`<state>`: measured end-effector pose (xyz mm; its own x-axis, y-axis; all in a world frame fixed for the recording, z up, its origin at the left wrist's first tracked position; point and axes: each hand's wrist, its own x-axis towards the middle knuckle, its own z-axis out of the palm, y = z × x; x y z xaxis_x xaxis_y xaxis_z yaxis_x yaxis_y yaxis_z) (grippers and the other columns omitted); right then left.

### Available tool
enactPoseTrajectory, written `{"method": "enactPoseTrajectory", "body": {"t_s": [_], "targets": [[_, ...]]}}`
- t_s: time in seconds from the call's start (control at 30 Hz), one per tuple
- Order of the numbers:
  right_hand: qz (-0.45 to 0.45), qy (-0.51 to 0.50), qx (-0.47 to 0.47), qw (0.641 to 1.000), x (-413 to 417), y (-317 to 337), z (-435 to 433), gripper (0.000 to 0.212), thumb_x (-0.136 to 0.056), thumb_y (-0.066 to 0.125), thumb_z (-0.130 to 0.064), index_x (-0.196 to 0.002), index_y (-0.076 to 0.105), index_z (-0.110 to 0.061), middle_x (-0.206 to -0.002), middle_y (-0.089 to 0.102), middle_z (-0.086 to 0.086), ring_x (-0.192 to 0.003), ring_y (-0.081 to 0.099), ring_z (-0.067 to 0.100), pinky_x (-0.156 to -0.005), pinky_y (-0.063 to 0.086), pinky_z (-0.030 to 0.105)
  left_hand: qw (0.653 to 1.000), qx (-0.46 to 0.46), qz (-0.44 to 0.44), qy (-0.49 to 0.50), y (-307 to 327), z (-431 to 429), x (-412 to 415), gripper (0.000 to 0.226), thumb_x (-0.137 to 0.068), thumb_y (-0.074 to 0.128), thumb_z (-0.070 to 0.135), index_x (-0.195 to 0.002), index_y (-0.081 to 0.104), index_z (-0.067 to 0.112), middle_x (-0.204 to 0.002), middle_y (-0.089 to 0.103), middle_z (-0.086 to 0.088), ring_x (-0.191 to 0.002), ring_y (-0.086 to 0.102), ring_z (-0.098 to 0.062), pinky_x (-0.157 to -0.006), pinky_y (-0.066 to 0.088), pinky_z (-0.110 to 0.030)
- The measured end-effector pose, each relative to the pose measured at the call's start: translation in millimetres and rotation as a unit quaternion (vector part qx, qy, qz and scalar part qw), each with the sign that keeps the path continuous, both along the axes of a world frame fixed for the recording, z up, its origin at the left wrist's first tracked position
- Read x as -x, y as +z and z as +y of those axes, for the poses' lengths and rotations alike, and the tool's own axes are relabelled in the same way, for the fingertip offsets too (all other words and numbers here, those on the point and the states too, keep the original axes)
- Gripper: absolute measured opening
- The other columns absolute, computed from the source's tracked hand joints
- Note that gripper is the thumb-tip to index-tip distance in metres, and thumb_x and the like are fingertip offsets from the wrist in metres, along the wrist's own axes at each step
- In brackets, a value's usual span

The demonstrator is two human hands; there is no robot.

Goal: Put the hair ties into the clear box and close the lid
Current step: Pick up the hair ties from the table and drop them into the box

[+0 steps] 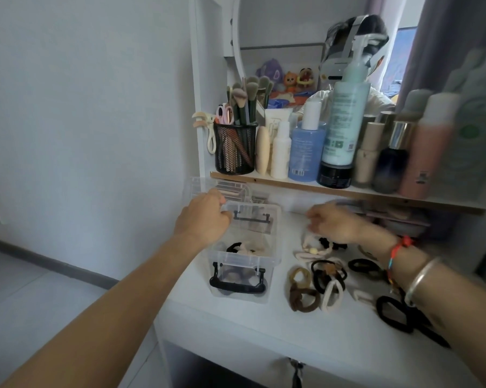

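Observation:
A clear box (275, 233) with black latches stands open on the white dresser top, a few hair ties (243, 247) lying inside it. Its clear lid (216, 189) leans behind it. My left hand (204, 217) rests on the box's far left rim, fingers curled over the edge. Right of the box lies a scatter of hair ties (324, 278) in black, brown and cream. My right hand (333, 222) hovers over the far end of that scatter, fingers bent down at a cream tie (310, 243); blur hides whether it grips it.
A shelf (348, 191) just above the work surface carries a mesh brush cup (235, 149) and several bottles (345, 107). A mirror (306, 29) stands behind them. The dresser's front edge (264, 331) is near me; the floor drops away to the left.

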<state>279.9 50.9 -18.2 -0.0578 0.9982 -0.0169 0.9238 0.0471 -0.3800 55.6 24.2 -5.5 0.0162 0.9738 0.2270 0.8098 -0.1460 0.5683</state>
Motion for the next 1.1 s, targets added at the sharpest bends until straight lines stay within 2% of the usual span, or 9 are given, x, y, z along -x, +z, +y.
{"method": "enactPoseTrajectory", "body": {"t_s": [0.1,0.2,0.4,0.53,0.7,0.8,0.9,1.0,1.1], "targets": [[-0.133,-0.003,0.027,0.991,-10,-15,-2,0.037,-0.087,0.048,-0.022,-0.121,0.054,-0.008,-0.128,0.057,0.015,-0.115,0.053,0.028,-0.093,0.044,0.032,1.000,0.003,-0.008,-0.005,-1,1,-3,0.033,-0.088,0.051,0.017,-0.120,0.050,0.009,-0.125,0.056,-0.012,-0.103,0.059,-0.035,-0.088,0.053,-0.048],[-0.113,-0.019,-0.020,0.993,-8,-15,-6,0.028,-0.084,0.051,-0.012,-0.109,0.063,-0.008,-0.118,0.064,0.014,-0.109,0.058,0.028,-0.089,0.046,0.031,1.000,0.004,-0.013,-0.007,-2,2,-5,0.033,-0.088,0.051,0.016,-0.121,0.050,0.008,-0.126,0.055,-0.012,-0.106,0.057,-0.034,-0.089,0.053,-0.048],[0.192,-0.039,-0.208,0.958,10,27,-8,0.008,-0.081,0.062,-0.007,-0.086,0.069,-0.007,-0.081,0.067,0.008,-0.076,0.060,0.017,-0.065,0.044,0.022,1.000,0.005,-0.017,-0.006,-2,3,-6,0.033,-0.089,0.051,0.015,-0.121,0.049,0.008,-0.125,0.055,-0.012,-0.105,0.057,-0.034,-0.089,0.053,-0.047],[0.320,0.061,-0.173,0.929,39,52,-24,0.014,-0.078,0.068,-0.011,-0.090,0.071,-0.006,-0.084,0.067,0.012,-0.074,0.060,0.017,-0.079,0.050,0.029,1.000,0.009,-0.015,-0.008,-1,1,-7,0.032,-0.089,0.050,0.015,-0.121,0.049,0.008,-0.126,0.054,-0.012,-0.104,0.058,-0.034,-0.090,0.053,-0.047],[0.216,0.099,-0.131,0.962,48,44,-25,0.012,-0.085,0.058,-0.027,-0.088,0.066,-0.019,-0.085,0.066,-0.003,-0.065,0.063,0.013,-0.071,0.051,0.023,1.000,0.010,-0.006,-0.009,-1,-1,-6,0.032,-0.089,0.050,0.016,-0.120,0.049,0.008,-0.126,0.055,-0.012,-0.102,0.060,-0.035,-0.091,0.052,-0.047],[0.047,0.061,-0.135,0.988,31,27,-19,0.020,-0.086,0.052,-0.012,-0.099,0.067,-0.011,-0.106,0.068,0.006,-0.092,0.062,0.022,-0.086,0.047,0.030,1.000,0.010,-0.003,-0.009,0,-2,-5,0.032,-0.089,0.050,0.015,-0.120,0.049,0.008,-0.126,0.055,-0.012,-0.102,0.060,-0.035,-0.090,0.052,-0.047],[-0.094,0.087,0.002,0.992,16,-2,-18,0.032,-0.084,0.050,-0.008,-0.114,0.061,-0.011,-0.122,0.061,0.007,-0.112,0.055,0.023,-0.088,0.041,0.023,1.000,0.010,0.007,-0.009,1,-4,-4,0.031,-0.089,0.050,0.016,-0.120,0.049,0.009,-0.126,0.055,-0.011,-0.100,0.061,-0.035,-0.090,0.052,-0.047],[-0.121,0.083,0.041,0.988,13,-20,-19,0.026,-0.084,0.055,-0.016,-0.107,0.064,-0.012,-0.118,0.064,0.009,-0.108,0.057,0.024,-0.089,0.045,0.029,1.000,0.010,0.015,-0.007,1,-6,-3,0.031,-0.089,0.050,0.017,-0.120,0.049,0.009,-0.125,0.056,-0.011,-0.098,0.062,-0.036,-0.091,0.051,-0.047],[-0.079,0.062,-0.049,0.994,15,-16,-16,0.016,-0.084,0.056,-0.017,-0.093,0.068,-0.015,-0.104,0.069,0.004,-0.098,0.061,0.021,-0.084,0.047,0.026,1.000,0.011,0.024,-0.006,2,-7,0,0.032,-0.089,0.050,0.018,-0.120,0.049,0.009,-0.125,0.056,-0.011,-0.097,0.062,-0.036,-0.091,0.051,-0.047]]}}
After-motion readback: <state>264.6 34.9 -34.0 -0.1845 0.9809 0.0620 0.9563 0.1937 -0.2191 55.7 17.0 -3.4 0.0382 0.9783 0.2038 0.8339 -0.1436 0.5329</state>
